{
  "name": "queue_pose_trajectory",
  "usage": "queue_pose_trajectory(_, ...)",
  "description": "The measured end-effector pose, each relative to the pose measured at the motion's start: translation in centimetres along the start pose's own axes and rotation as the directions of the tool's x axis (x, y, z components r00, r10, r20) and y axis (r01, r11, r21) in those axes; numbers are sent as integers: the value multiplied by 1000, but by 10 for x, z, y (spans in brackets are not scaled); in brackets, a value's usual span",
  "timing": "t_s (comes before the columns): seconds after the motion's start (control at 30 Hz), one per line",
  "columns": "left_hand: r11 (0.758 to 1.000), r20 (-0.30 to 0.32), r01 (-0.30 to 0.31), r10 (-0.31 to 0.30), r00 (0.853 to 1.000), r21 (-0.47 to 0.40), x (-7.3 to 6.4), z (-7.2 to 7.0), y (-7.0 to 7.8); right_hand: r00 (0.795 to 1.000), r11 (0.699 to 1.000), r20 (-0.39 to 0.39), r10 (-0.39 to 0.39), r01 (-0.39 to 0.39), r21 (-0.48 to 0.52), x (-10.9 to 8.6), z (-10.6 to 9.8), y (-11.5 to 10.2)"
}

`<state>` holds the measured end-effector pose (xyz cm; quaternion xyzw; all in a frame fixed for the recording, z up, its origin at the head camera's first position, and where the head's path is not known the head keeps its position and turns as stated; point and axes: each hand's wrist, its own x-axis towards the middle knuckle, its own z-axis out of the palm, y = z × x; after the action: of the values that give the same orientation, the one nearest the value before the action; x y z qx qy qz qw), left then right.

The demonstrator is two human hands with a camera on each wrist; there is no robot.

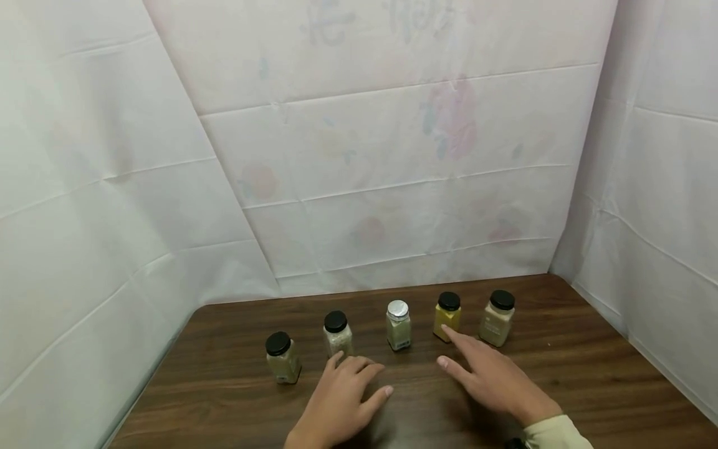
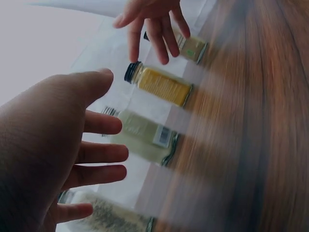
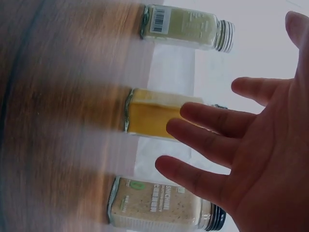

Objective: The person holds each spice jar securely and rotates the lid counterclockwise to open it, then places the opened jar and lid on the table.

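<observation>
Several square glass spice jars stand upright in a row on the table. In the head view, from the left, come a black-capped green jar, a black-capped jar of pale flakes, a jar of pale green powder with a silvery top, a yellow jar and a beige jar, both black-capped. My left hand hovers in front of the flake jar, fingers spread and holding nothing. Before the yellow jar is my right hand, also empty, its fingers extended; in the right wrist view they overlap the yellow jar.
The dark wood-grain table ends at a white hanging cloth behind the jars. More white cloth hangs along the right side, and another sheet on the left.
</observation>
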<state>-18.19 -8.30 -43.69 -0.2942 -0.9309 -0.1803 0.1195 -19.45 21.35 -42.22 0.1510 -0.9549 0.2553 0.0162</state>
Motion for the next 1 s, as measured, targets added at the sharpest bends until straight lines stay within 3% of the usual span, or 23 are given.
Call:
queue_pose_trajectory(0.13, 999, 41, 6, -5, 999, -32, 4, 3, 3, 999, 999, 13, 41, -41, 14, 2, 0, 3)
queue_pose_trajectory(0.3, 999, 59, -20, 23, 998, -48, 6, 7, 7, 1000, 998, 18, 26, -26, 49, 5, -3, 9)
queue_pose_trajectory(0.6, 993, 19, -97, 99, 995, -73, 11, 19, 14, 997, 988, 70, 22, -32, 151, 5, -22, 24)
queue_pose_trajectory(0.8, 988, 46, -63, 70, 996, -139, 12, 26, 18, 998, 989, 60, 21, -30, 148, 6, -26, 38)
queue_pose_trajectory(1.0, 987, 52, -30, 38, 998, -160, 19, 32, 24, 997, 991, 18, 80, -82, 104, 6, -35, 57)
